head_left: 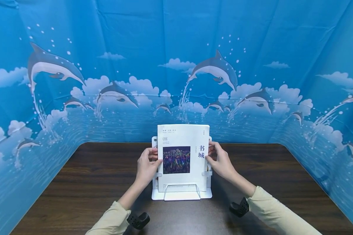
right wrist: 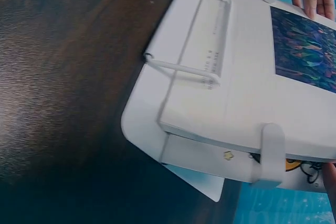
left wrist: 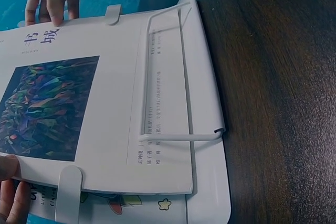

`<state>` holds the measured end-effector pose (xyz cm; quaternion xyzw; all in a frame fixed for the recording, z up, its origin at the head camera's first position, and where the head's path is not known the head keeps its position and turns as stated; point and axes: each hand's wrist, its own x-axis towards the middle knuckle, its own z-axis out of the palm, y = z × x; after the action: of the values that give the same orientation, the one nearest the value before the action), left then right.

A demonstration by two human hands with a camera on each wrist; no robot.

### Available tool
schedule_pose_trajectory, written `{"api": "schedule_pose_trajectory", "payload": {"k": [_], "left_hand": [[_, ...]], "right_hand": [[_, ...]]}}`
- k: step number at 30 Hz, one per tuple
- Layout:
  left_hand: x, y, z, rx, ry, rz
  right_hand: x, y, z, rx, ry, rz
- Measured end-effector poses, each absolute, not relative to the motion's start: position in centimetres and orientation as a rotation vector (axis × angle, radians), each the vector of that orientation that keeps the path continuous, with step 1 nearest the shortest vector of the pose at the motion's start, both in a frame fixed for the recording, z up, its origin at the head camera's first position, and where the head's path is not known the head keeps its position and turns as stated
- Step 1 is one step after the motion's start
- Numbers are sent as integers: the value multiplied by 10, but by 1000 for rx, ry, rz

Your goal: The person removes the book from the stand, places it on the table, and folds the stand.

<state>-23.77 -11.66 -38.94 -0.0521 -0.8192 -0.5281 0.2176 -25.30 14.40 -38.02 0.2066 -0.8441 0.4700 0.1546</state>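
Magazine stands near the centre of the head view, directly between the two hands, its long axis running up the frame from the wire bar to its free top edge. That sideways relation matters most: left hand at the left edge, right hand at the right, both touching, so neither is nearer. Each grasps its edge, thumb on the front cover and fingers reaching around the side; whether the hidden fingertips also bear on the backing, I cannot tell.

Just below the hands, two white clips, a left clip and a right clip, lap over the side edges of the cover, and the wire bar crosses in front of its lower part. In my judgement these three hem the cover in at the front, while upward looks the freer way. Behind it the white book stand shows as a rim at both sides and below, with cartoon prints peeping out along the edges.

Dark brown desk carries the stand and spreads across the lower frame. Black wrist devices sit by the pale sleeves at the bottom, and a blue dolphin backdrop fills the upper frame.
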Motion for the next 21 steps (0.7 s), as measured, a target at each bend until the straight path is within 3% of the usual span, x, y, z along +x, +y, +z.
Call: {"api": "schedule_pose_trajectory", "payload": {"k": [9, 21], "left_hand": [[-239, -117, -389, -159, -2272, -1448], [-240, -119, -392, -178, -2227, -1458]], "right_hand": [[-227, 136, -362, 635, -2403, 1331], [-227, 133, -367, 605, -2367, 1353]]}}
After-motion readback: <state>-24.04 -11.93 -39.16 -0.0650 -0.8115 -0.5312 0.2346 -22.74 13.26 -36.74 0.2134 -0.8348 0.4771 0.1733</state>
